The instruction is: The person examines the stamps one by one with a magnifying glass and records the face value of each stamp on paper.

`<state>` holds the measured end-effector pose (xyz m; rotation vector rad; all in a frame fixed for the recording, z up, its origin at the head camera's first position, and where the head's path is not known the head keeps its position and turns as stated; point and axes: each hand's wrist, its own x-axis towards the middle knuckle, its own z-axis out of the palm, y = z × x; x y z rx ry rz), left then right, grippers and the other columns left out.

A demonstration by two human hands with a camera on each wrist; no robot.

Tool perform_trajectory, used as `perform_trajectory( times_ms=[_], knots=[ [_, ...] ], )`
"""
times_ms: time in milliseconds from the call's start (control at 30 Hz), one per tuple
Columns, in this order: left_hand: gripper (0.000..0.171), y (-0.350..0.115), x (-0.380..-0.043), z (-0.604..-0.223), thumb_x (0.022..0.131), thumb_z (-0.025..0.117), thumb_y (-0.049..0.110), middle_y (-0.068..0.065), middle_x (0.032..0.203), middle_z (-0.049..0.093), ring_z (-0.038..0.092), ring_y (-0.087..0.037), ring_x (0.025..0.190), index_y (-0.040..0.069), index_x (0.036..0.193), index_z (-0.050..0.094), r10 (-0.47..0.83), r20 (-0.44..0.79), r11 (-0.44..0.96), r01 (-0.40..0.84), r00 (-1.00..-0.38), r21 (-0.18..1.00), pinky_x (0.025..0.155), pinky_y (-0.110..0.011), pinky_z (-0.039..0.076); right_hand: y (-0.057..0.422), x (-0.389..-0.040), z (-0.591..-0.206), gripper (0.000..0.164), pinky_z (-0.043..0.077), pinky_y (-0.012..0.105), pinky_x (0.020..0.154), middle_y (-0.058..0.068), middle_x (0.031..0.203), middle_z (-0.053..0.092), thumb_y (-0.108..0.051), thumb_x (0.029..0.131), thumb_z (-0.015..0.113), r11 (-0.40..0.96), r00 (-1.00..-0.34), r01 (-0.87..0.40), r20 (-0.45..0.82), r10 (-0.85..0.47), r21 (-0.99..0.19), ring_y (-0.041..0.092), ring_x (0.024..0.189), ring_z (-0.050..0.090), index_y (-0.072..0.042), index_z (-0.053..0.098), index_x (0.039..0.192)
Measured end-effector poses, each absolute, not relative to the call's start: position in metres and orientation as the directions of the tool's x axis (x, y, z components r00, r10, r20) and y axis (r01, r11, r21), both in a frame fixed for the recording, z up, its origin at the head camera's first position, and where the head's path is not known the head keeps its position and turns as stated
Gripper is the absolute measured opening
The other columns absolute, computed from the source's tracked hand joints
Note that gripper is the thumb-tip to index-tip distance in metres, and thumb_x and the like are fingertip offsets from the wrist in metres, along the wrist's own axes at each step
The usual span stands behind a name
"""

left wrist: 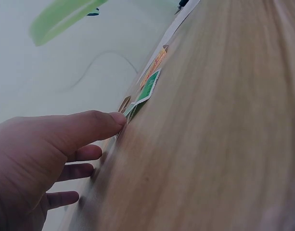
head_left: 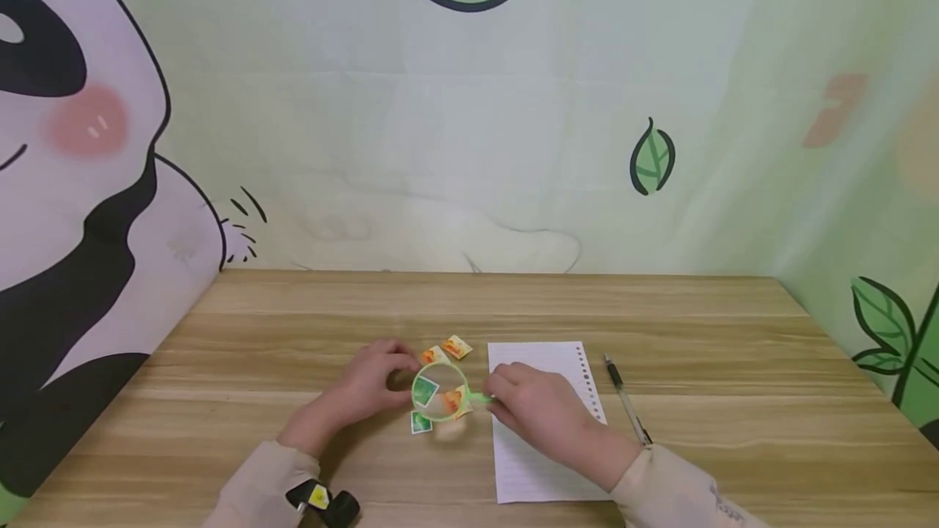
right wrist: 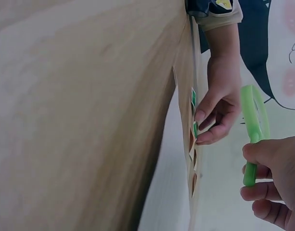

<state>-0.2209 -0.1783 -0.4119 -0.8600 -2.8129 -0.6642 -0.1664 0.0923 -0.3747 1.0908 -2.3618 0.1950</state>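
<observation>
My right hand (head_left: 539, 410) grips the handle of a light green magnifying glass (right wrist: 253, 113), with the thumb and fingers wrapped round it. Its round lens is held above the table, over a green postage stamp (head_left: 425, 391) and an orange one, both seen through it in the head view. My left hand (head_left: 370, 381) rests low at the left of these stamps, thumb and forefinger spread apart. In the left wrist view, the thumb (left wrist: 96, 126) reaches a green stamp's edge; whether it touches is unclear. Another green stamp (head_left: 421, 423) lies nearer me.
Two more orange stamps, one a little farther off (head_left: 457, 347), lie beyond the lens. Lined paper (head_left: 543, 471) with punched holes lies under my right forearm. A black-gripped pen (head_left: 627, 399) lies to its right. A panda-printed backdrop (head_left: 330, 104) stands behind the wooden table.
</observation>
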Motion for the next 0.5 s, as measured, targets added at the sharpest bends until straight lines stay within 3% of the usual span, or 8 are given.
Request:
perform_trajectory(
  times_ms=[500],
  knots=[
    [0.025,-0.1785,-0.2208,-0.4117,0.076,0.08,0.026,-0.005,0.11,0.063,0.056,-0.026,0.106,0.013,0.095,0.071,0.497,0.224,0.752,0.545,-0.838,0.37,0.094,-0.048,0.044,0.0824,-0.1653,-0.3795,0.017,0.048,0.016,0.053,-0.009,0.084,0.062,-0.019,0.08,0.076,0.651,-0.538,-0.754,0.484,-0.69,0.09,0.005,0.073,0.059,-0.017,0.06,0.084]
  ],
)
